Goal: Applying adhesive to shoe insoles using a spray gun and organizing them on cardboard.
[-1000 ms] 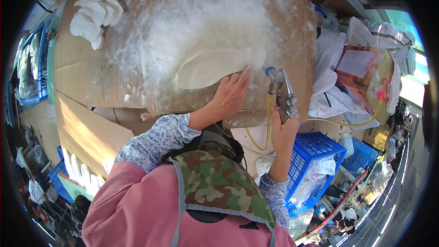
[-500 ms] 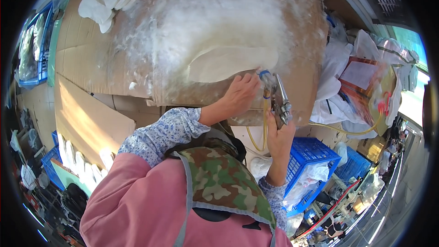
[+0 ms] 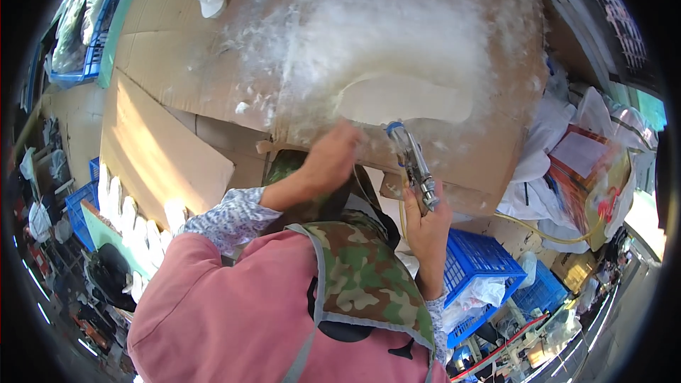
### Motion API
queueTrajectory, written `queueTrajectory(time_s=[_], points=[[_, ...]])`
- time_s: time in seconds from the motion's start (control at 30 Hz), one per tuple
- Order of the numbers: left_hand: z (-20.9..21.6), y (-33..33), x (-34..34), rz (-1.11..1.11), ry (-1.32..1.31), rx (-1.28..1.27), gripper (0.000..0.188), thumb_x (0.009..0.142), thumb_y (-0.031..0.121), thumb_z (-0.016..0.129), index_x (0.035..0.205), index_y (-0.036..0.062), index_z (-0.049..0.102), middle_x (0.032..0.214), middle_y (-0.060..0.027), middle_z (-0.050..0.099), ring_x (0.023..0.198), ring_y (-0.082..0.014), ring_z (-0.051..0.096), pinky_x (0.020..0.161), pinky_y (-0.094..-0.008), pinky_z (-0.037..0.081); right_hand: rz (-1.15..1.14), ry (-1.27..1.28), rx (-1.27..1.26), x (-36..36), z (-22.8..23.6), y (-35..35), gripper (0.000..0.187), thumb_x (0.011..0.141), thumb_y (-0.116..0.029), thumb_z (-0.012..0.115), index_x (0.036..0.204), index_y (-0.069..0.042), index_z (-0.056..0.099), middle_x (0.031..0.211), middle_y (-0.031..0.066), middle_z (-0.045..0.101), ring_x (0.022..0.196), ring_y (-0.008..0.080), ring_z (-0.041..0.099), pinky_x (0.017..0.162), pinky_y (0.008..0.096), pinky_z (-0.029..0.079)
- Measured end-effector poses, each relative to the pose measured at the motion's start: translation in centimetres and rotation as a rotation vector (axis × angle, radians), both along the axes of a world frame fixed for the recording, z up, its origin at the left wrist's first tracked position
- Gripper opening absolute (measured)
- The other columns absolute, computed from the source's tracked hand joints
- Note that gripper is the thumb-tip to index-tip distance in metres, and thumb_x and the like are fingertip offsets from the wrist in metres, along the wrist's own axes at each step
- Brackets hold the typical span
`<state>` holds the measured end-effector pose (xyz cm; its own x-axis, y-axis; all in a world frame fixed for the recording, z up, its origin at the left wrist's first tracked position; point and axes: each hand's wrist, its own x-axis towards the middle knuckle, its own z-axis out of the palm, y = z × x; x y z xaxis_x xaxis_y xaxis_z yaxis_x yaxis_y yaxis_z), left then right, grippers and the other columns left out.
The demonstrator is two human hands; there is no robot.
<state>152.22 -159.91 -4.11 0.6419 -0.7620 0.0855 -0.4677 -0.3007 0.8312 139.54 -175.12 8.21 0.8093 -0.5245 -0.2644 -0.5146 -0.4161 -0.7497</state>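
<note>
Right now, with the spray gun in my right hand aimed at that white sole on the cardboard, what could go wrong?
1. The left hand hovers just beside the nozzle of the spray gun, so spray could land on the fingers.
2. The white sole lies loose on the cardboard amid thick white residue, which might stick to it or let it slide.
3. The yellow hose trails past the blue crate and could snag, jerking the right hand.

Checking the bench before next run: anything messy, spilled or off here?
Yes. White overspray coats the cardboard far beyond the insole, as a fluffy crust. The cardboard sheets overlap unevenly, with a torn edge by the left hand. The right hand holds the spray gun.
</note>
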Motion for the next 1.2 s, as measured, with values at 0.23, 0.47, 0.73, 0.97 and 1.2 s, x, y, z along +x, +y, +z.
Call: queueTrajectory(time_s=[0.23, 0.47, 0.73, 0.97, 1.2], points=[[-1.0, 0.9, 4.3, 0.396, 0.176, -0.071, 0.04, 0.083, -0.002, 0.052, 0.122, 0.0014, 0.045, 0.096, -0.0115, 0.053, 0.074, -0.0171, 0.052, 0.067, -0.0301, 0.045, 0.064, 0.059, 0.107, 0.5, 0.2, 1.2, 0.025, 0.087, -0.012, 0.064, 0.11, -0.005, 0.056, 0.085, 0.0172, 0.063, 0.074, 0.0317, 0.061, 0.067, 0.0364, 0.047], [-1.2, -1.4, 4.6, 0.427, 0.184, 0.093, 0.039, 0.082, 0.001, 0.054, 0.119, 0.0007, 0.045, 0.09, -0.0125, 0.054, 0.071, -0.0216, 0.054, 0.068, -0.0327, 0.046, -0.047, 0.025, 0.023, -1.5, -1.4, -0.7, 0.025, 0.087, -0.013, 0.064, 0.109, -0.003, 0.057, 0.088, 0.0156, 0.063, 0.077, 0.0257, 0.061, 0.069, 0.0353, 0.047], [-0.2, -1.9, 4.9, 0.407, 0.637, 0.016, 0.036, 0.077, 0.006, 0.06, 0.112, -0.0039, 0.053, 0.087, -0.0075, 0.059, 0.077, -0.0163, 0.056, 0.07, -0.0315, 0.046, -0.344, -0.146, 0.19, -3.5, -1.5, -4.4, 0.021, 0.091, -0.012, 0.06, 0.11, -0.002, 0.061, 0.081, -0.0016, 0.055, 0.059, 0.0068, 0.047, 0.05, 0.0226, 0.038], [6.2, -4.0, 6.7, 0.4, 1.309, -0.49, 0.048, 0.072, 0.006, 0.06, 0.118, -0.0064, 0.055, 0.099, -0.0078, 0.059, 0.085, -0.0152, 0.054, 0.075, -0.0298, 0.044, -0.409, -0.136, 0.232, -5.6, -2.0, -6.1, 0.023, 0.092, -0.015, 0.057, 0.112, -0.004, 0.058, 0.098, 0.0009, 0.064, 0.047, 0.0032, 0.037, 0.04, 0.0201, 0.031], [11.9, 2.0, 10.4, 0.409, 1.215, -0.916, 0.029, 0.074, 0.002, 0.054, 0.102, -0.0016, 0.06, 0.092, -0.005, 0.058, 0.084, -0.0147, 0.056, 0.077, -0.0314, 0.047, -0.009, -0.064, 0.378, -1.6, -5.9, -7.6, 0.024, 0.091, -0.014, 0.057, 0.113, -0.005, 0.058, 0.095, 0.0009, 0.064, 0.047, 0.0034, 0.037, 0.04, 0.02, 0.031]])
